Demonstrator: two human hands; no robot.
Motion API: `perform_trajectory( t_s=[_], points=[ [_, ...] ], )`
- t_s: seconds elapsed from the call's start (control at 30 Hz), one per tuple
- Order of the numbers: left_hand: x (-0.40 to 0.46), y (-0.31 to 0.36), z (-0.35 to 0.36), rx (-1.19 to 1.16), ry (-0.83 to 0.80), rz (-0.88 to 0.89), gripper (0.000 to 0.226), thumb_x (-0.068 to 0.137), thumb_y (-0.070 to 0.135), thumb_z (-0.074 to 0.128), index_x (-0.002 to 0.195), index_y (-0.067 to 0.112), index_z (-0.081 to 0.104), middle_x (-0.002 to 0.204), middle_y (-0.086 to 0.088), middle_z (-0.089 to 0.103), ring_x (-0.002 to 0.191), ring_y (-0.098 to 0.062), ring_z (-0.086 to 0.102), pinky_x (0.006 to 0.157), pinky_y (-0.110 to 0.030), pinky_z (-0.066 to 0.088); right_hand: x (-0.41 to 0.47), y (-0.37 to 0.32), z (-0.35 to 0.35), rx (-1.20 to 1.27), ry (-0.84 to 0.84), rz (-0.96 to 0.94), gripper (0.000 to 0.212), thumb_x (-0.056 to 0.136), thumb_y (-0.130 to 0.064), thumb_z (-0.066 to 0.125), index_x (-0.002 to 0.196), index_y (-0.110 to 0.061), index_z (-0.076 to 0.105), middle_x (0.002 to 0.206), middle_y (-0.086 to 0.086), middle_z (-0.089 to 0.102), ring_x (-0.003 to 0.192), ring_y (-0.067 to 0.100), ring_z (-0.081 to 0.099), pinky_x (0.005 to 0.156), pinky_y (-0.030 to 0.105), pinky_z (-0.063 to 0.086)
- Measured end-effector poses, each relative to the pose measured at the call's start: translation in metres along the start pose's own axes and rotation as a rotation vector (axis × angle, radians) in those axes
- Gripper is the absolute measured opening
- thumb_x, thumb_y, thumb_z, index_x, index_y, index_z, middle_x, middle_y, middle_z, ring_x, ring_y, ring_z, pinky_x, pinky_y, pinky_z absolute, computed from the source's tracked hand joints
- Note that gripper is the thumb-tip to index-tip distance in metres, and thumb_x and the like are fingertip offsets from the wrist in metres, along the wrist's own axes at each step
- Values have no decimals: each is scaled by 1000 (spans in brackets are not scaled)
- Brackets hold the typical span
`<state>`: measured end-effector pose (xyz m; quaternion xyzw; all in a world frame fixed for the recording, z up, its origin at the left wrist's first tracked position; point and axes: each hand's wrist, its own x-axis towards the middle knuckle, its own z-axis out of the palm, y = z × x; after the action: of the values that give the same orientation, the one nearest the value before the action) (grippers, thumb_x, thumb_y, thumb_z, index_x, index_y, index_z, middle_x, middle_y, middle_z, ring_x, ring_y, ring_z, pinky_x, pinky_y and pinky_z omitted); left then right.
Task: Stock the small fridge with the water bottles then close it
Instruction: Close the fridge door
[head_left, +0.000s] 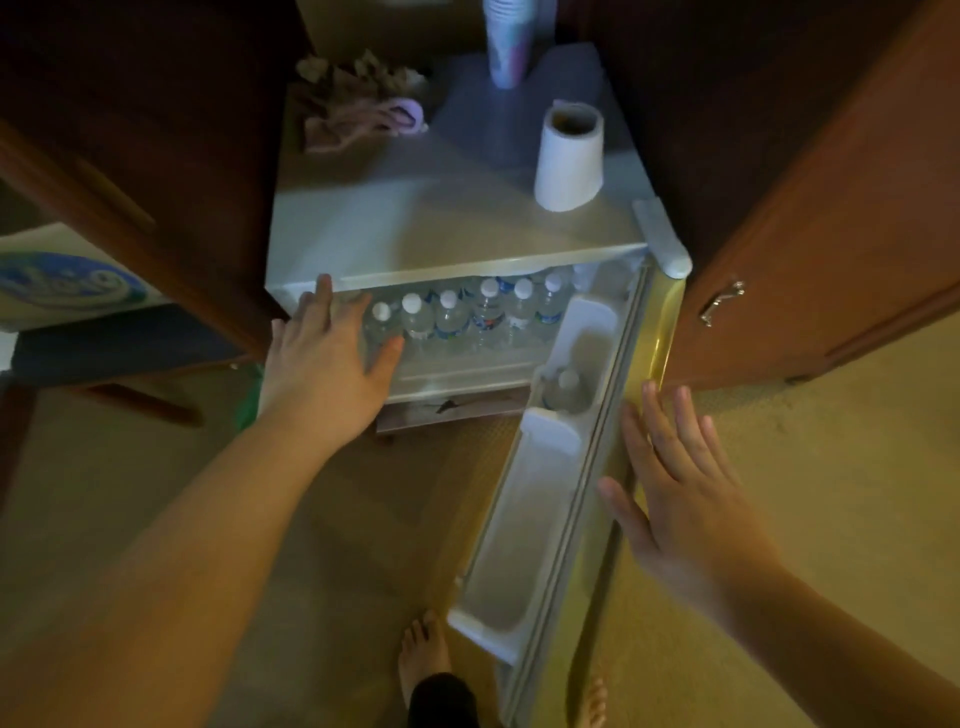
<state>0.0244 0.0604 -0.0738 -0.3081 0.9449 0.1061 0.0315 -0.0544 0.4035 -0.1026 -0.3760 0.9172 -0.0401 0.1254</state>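
The small white fridge (415, 228) stands between dark wooden cabinets, its door (550, 519) swung wide open toward me on the right. Several clear water bottles with white caps (457, 317) stand upright in a row on the front shelf. One more bottle (563, 389) sits in the door's upper rack. My left hand (324, 364) is spread flat at the fridge's left front edge, fingers touching the leftmost bottles, holding nothing. My right hand (680, 488) is open with fingers apart against the outer side of the door.
On the fridge top stand a paper towel roll (569, 156), a stack of cups (506, 41) and a crumpled cloth (358, 114). A wooden cabinet door (831, 234) hangs open at right. My bare feet (423, 654) are on the carpet by the door's lower edge.
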Motion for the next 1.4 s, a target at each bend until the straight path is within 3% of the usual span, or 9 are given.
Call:
perform_trajectory(
  t_s=[0.1, 0.23, 0.37, 0.53, 0.77, 0.9, 1.07, 1.3, 1.4],
  points=[
    [8, -12, -2, 11, -13, 33, 68, 100, 63, 35, 158, 30, 25, 171, -5, 3, 156, -29, 9, 125, -50, 6, 26, -20, 6, 5, 28, -116, 65, 108, -51, 21, 162, -17, 11, 171, 5, -2, 156, 25, -12, 126, 50, 10],
    [25, -29, -13, 5, -43, 40, 73, 99, 65, 34, 162, 31, 15, 171, -1, 1, 157, -23, 4, 124, -46, 1, 64, -49, 14, 24, 47, -225, 57, 110, -42, 17, 162, -24, 3, 170, 0, -7, 155, 19, -14, 126, 43, -1],
    [41, -44, -20, 11, -128, 15, 75, 100, 67, 27, 162, 29, 12, 171, -2, 3, 157, -24, 7, 125, -49, 4, 95, -78, 9, 45, 42, -167, 58, 109, -48, 7, 160, -29, -12, 168, 0, -19, 152, 17, -27, 124, 42, -9],
    [52, -54, -22, -17, -214, -22, 71, 100, 66, 24, 161, 29, 16, 171, 0, 2, 154, -38, 14, 123, -53, 12, 131, -108, 10, 92, 82, -55, 58, 107, -51, 3, 159, -32, -15, 166, -1, -24, 150, 17, -31, 124, 43, -12],
    [60, -60, -15, -6, -240, 39, 75, 99, 69, 18, 161, 26, 15, 171, -3, 3, 156, -28, 7, 124, -51, 9, 168, -126, 14, 88, 160, 35, 59, 107, -51, 4, 159, -32, -15, 167, 5, -24, 152, 22, -26, 124, 45, -10],
    [60, -59, -20, 59, -290, 58, 94, 86, 82, -4, 161, 29, 18, 170, -7, 5, 155, -35, 7, 123, -55, 15, 182, -133, 14, 91, 164, 79, 59, 107, -51, 5, 159, -33, -16, 167, 6, -23, 152, 23, -26, 125, 44, -11],
    [53, -55, -24, 27, -210, 40, 78, 98, 71, 19, 160, 23, 20, 169, -8, 12, 154, -34, 15, 123, -48, 16, 200, -141, 11, 89, 148, 144, 60, 106, -52, 3, 159, -31, -16, 166, 6, -26, 151, 24, -29, 124, 43, -12],
    [47, -54, -7, 68, -164, 17, 110, 81, 91, 23, 162, 20, 3, 170, -8, 0, 156, -30, 3, 126, -45, 6, 218, -147, 8, 71, 134, 212, 62, 105, -53, 2, 157, -30, -22, 165, 6, -29, 149, 24, -32, 124, 45, -11],
    [47, -51, -1, 98, -148, 13, 113, 80, 92, 21, 162, 19, -2, 170, -10, -5, 156, -30, -2, 127, -47, 5, 219, -148, 7, 75, 128, 222, 62, 105, -53, 3, 157, -30, -21, 165, 5, -28, 149, 24, -32, 124, 44, -12]
  ],
)
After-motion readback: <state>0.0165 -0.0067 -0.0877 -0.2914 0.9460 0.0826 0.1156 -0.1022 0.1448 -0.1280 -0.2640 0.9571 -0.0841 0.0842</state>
